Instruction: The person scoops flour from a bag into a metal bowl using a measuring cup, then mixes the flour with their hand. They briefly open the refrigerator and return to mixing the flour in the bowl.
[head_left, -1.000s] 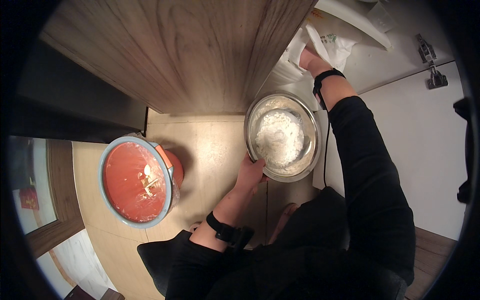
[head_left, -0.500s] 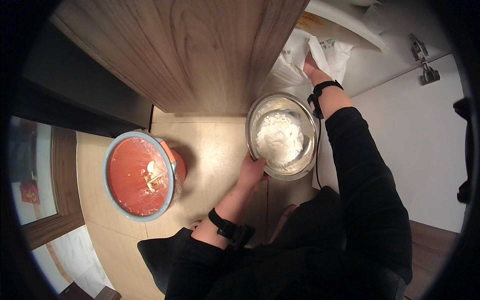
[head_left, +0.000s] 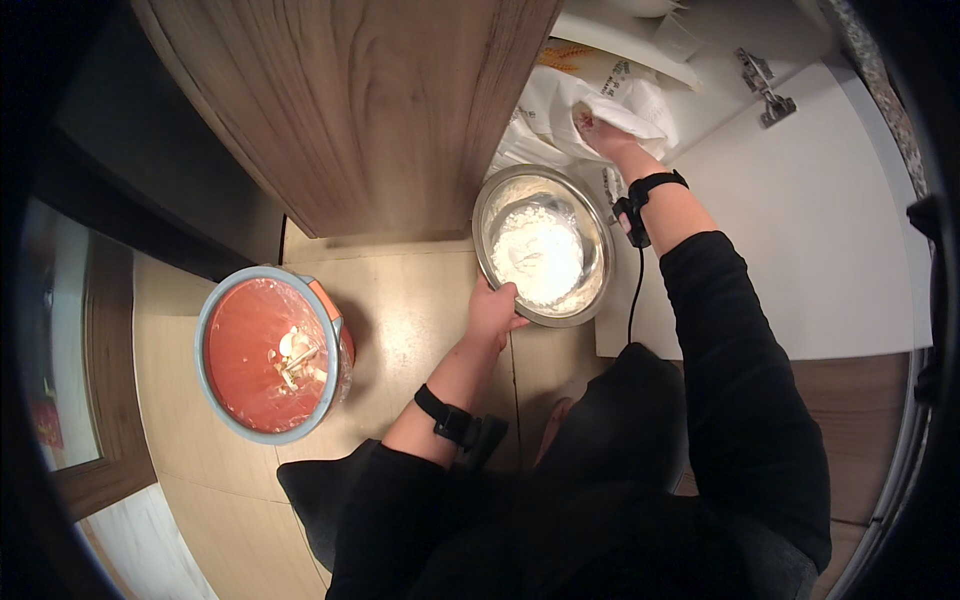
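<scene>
My left hand (head_left: 492, 312) grips the near-left rim of a steel bowl (head_left: 602, 255) that has a mound of white powder (head_left: 532, 245) in it. Behind the bowl, my right hand (head_left: 605, 138) reaches into the mouth of a crumpled white plastic bag (head_left: 645, 110) in the open cupboard. Its fingers are partly hidden by the bag, and what they hold, if anything, I cannot make out.
An orange bucket (head_left: 240, 350) with a blue-grey rim, a clear liner and scraps stands on the tiled floor (head_left: 390, 290) at the left. A wooden panel (head_left: 370, 100) rises beside the bag. A white cupboard door (head_left: 790, 230) hangs open at the right.
The view has shifted, showing more below the white door. My left hand and the bowl sit slightly higher in the picture, and more of my right hand shows at the bag's mouth.
</scene>
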